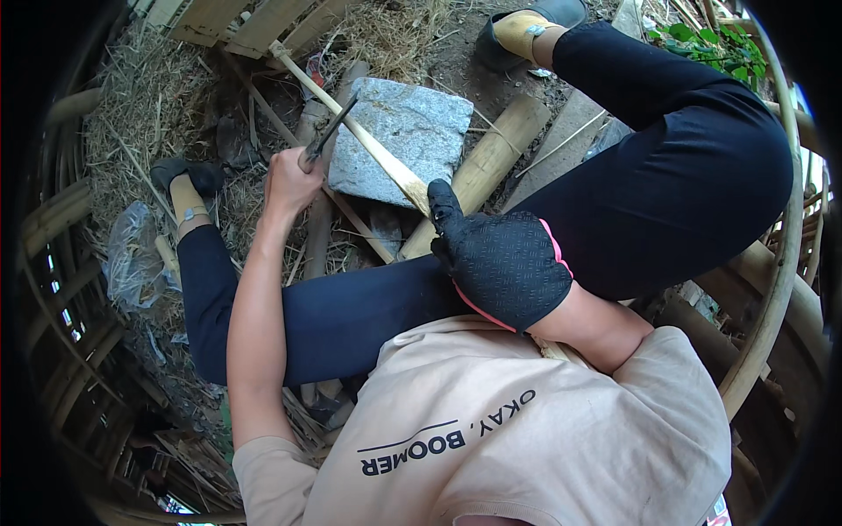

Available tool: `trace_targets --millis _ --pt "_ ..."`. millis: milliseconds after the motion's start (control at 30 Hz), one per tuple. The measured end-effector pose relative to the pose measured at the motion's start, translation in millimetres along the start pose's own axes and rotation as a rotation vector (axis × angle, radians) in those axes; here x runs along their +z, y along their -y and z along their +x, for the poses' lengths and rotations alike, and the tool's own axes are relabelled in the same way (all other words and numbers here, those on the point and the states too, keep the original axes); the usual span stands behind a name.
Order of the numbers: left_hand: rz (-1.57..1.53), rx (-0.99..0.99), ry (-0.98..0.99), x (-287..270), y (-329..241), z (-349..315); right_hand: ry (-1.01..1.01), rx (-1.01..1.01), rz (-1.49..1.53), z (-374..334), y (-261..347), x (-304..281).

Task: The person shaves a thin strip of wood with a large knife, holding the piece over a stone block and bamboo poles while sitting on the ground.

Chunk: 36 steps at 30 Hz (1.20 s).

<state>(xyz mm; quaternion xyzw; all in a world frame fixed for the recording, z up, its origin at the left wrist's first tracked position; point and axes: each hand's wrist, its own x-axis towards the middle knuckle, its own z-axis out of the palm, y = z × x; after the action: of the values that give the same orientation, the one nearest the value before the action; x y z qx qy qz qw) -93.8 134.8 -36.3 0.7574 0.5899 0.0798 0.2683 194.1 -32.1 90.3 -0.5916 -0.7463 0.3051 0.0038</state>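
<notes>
My bare left hand [291, 186] is closed around the handle of a knife with a dark, narrow blade [330, 131]. The blade slants up and to the right, crossing a pale bamboo strip [384, 158] near the stone's left edge. In a black textured glove with pink trim, my right hand [500, 254] grips the strip near its closer end, thumb stretched along it. From there the strip runs up and left over a rough grey stone block [421, 123]. Its far end reaches the wooden slats. My fingers under the glove are mostly hidden.
A thick bamboo pole [491, 171] lies slantwise right of the stone. Straw [390, 39] covers the ground beyond, with wooden slats [263, 26] at the top. A clear plastic bag [132, 254] lies at left. A curved bamboo rail [772, 289] bounds the right side.
</notes>
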Motion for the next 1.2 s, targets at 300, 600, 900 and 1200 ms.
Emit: trace_targets --millis 300,600,900,1200 --pt "-0.082 0.207 0.028 8.1 -54.2 -27.2 -0.004 0.018 0.037 -0.4 -2.6 0.6" --pt "0.016 -0.081 0.001 -0.3 -40.6 -4.8 0.007 -0.002 0.032 1.2 -2.5 1.4" --pt "0.003 0.13 0.028 0.3 -47.8 -27.4 0.011 0.02 0.042 1.8 -1.5 -1.5" --pt "-0.068 0.087 0.026 7.6 -40.4 -20.7 0.016 0.016 0.029 1.0 -2.3 3.2"
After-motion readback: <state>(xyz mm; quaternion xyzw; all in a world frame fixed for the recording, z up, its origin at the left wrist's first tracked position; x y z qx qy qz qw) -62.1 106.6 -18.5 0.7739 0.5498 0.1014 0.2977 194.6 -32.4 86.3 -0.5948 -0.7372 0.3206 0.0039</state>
